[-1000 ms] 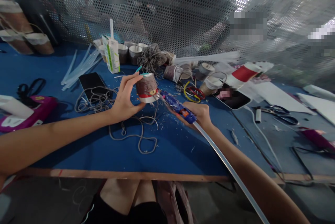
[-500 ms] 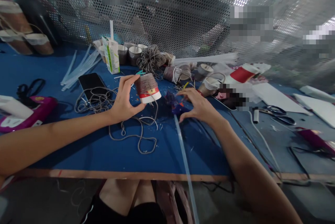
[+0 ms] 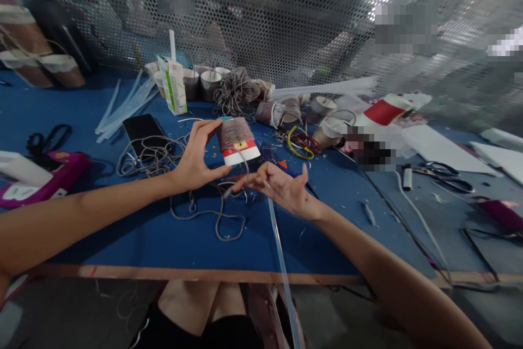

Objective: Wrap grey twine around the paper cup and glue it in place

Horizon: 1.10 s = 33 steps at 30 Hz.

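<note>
In my left hand [image 3: 195,157] is an upside-down paper cup [image 3: 237,141], held between thumb and fingers. Grey cord is wound around its upper part; a red band and white rim show below. The cord's loose length [image 3: 223,215] hangs from the cup and curls on the table. Just below and right of the cup, my right hand [image 3: 284,188] is palm up with fingers apart, close to the hanging cord; whether it touches the cord I cannot tell. A dark blue object, mostly hidden, lies behind that hand, with a long clear stick [image 3: 281,262] reaching over the table edge.
A phone [image 3: 141,130] lies under tangled cord at left, near clear sticks [image 3: 126,112]. Behind stand a drink carton [image 3: 175,87], cord-wrapped cups [image 3: 210,85] and a cord bundle [image 3: 237,93]. Yellow-handled cutters [image 3: 300,145] and scissors [image 3: 443,175] lie to the right.
My right hand has come away from the dark blue object and moved left, turning palm up below the cup. The cup in my left hand has shifted slightly right.
</note>
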Each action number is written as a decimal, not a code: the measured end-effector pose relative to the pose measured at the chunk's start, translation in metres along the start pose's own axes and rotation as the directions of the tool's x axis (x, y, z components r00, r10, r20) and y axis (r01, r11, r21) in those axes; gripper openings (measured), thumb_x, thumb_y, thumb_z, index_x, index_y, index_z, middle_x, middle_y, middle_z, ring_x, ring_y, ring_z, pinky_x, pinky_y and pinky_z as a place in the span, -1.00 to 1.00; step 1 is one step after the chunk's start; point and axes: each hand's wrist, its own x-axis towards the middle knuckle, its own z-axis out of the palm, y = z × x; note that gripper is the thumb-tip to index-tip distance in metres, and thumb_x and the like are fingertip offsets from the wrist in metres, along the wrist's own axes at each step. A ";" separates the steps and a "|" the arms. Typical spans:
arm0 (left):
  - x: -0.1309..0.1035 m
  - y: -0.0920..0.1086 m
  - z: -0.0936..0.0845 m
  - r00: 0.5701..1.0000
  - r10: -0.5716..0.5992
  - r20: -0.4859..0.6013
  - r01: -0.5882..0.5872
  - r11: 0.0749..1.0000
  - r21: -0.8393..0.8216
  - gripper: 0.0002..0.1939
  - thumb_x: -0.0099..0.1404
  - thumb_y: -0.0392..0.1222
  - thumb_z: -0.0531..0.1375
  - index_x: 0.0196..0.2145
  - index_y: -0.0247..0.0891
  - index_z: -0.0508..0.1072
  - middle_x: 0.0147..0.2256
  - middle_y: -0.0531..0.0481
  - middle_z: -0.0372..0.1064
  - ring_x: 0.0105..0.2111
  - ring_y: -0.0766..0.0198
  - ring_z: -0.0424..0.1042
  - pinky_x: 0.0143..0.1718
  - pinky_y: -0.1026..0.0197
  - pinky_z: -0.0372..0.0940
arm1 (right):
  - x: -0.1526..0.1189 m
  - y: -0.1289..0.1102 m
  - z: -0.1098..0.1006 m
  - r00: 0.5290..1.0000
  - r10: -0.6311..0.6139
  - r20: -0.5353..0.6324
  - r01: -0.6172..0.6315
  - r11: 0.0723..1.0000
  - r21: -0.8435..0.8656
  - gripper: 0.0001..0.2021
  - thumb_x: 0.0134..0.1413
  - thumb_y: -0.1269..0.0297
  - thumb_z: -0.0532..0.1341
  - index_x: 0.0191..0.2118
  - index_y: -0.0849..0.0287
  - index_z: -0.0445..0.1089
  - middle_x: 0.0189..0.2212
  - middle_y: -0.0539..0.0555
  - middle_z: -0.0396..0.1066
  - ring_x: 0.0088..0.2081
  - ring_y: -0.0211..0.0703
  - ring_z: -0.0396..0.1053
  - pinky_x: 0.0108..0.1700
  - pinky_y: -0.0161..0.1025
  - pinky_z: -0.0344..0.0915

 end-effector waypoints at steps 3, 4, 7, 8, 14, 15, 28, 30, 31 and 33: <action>0.001 0.001 -0.002 1.000 0.016 0.021 -0.016 1.000 0.005 -0.14 0.12 0.03 0.38 0.29 -0.19 0.14 0.10 -0.23 0.16 0.14 -0.03 0.27 0.20 -0.14 0.32 | 0.000 -0.012 -0.003 0.999 -0.035 0.008 0.033 0.984 0.177 -0.33 0.03 -0.53 -0.16 -0.44 0.07 0.12 -0.51 0.01 0.42 -0.45 -0.12 0.48 -0.10 0.08 0.46; 0.001 0.001 -0.003 0.999 0.029 0.027 -0.029 1.000 0.001 -0.15 0.13 0.01 0.38 0.28 -0.19 0.15 0.10 -0.23 0.17 0.13 -0.03 0.27 0.19 -0.15 0.32 | 0.001 -0.015 -0.006 0.998 -0.055 -0.037 0.062 0.976 0.208 -0.35 0.08 -0.49 -0.13 -0.45 0.07 0.12 -0.57 -0.04 0.37 -0.53 -0.16 0.42 -0.18 0.04 0.48; 0.002 0.004 -0.005 0.996 0.068 0.059 -0.065 0.997 -0.049 -0.20 0.14 -0.04 0.35 0.27 -0.17 0.17 0.08 -0.23 0.19 0.12 -0.04 0.28 0.18 -0.16 0.33 | 0.004 -0.019 -0.015 0.974 -0.109 -0.197 0.148 0.969 0.197 -0.42 0.14 -0.39 0.01 -0.49 0.08 0.15 -0.63 -0.07 0.28 -0.58 -0.20 0.34 -0.32 -0.08 0.48; 0.002 0.005 -0.006 0.994 0.074 0.075 -0.068 0.994 -0.080 -0.22 0.14 -0.06 0.34 0.27 -0.16 0.17 0.08 -0.22 0.18 0.12 -0.04 0.28 0.17 -0.15 0.34 | 0.006 -0.019 -0.018 0.966 -0.111 -0.232 0.154 0.972 0.178 -0.44 0.15 -0.36 0.04 -0.49 0.08 0.16 -0.63 -0.06 0.27 -0.57 -0.21 0.34 -0.34 -0.11 0.48; 0.008 0.015 -0.010 0.986 0.035 0.165 -0.005 0.984 -0.178 -0.26 0.16 -0.08 0.30 0.26 -0.16 0.18 0.09 -0.21 0.17 0.12 0.00 0.31 0.17 -0.10 0.37 | 0.007 -0.011 -0.023 0.961 -0.042 -0.273 0.082 0.987 0.136 -0.60 0.14 -0.09 0.25 -0.46 0.12 0.21 -0.59 -0.09 0.28 -0.62 -0.33 0.26 -0.56 -0.33 0.33; 0.009 0.016 -0.012 0.986 0.037 0.162 -0.008 0.984 -0.175 -0.26 0.17 -0.07 0.30 0.26 -0.17 0.19 0.09 -0.21 0.17 0.13 -0.01 0.31 0.17 -0.10 0.37 | 0.007 -0.012 -0.024 0.962 -0.040 -0.272 0.080 0.987 0.138 -0.61 0.13 -0.08 0.26 -0.44 0.13 0.22 -0.57 -0.09 0.29 -0.64 -0.35 0.25 -0.63 -0.37 0.25; 0.002 0.010 -0.006 0.994 -0.012 0.111 0.019 0.997 -0.068 -0.26 0.11 -0.04 0.34 0.21 -0.15 0.23 0.08 -0.19 0.20 0.13 0.00 0.29 0.17 -0.09 0.35 | -0.001 0.001 -0.017 0.722 -0.464 -0.513 0.201 0.850 -0.487 -0.72 0.17 -0.02 0.27 -0.26 0.07 0.29 -0.09 0.08 0.47 -0.01 -0.12 0.45 0.08 -0.06 0.45; 0.002 0.011 -0.005 0.993 -0.009 0.121 0.015 0.999 -0.049 -0.24 0.09 -0.06 0.37 0.21 -0.14 0.24 0.08 -0.20 0.20 0.13 -0.01 0.29 0.18 -0.12 0.34 | -0.006 -0.002 -0.012 0.776 -0.477 -0.412 0.274 0.844 -0.462 -0.79 0.25 0.05 0.20 -0.25 0.07 0.27 -0.01 0.09 0.47 -0.18 -0.19 0.48 -0.05 -0.10 0.49; 0.002 0.012 -0.005 0.992 -0.004 0.124 0.010 0.999 -0.049 -0.24 0.08 -0.06 0.38 0.21 -0.14 0.23 0.07 -0.20 0.20 0.13 -0.02 0.29 0.18 -0.12 0.33 | -0.008 -0.004 -0.009 0.834 -0.436 -0.338 0.285 0.865 -0.413 -0.80 0.29 0.06 0.16 -0.25 0.08 0.27 0.03 0.10 0.46 -0.32 -0.25 0.46 -0.17 -0.15 0.51; 0.003 0.013 -0.005 0.992 0.024 0.125 -0.018 0.999 -0.049 -0.24 0.10 -0.06 0.38 0.21 -0.13 0.23 0.06 -0.20 0.21 0.12 -0.02 0.29 0.17 -0.12 0.34 | -0.012 -0.007 -0.004 0.937 -0.313 -0.153 0.250 0.910 -0.332 -0.75 0.32 0.03 0.11 -0.26 0.10 0.25 0.08 0.15 0.45 -0.53 -0.38 0.32 -0.40 -0.23 0.47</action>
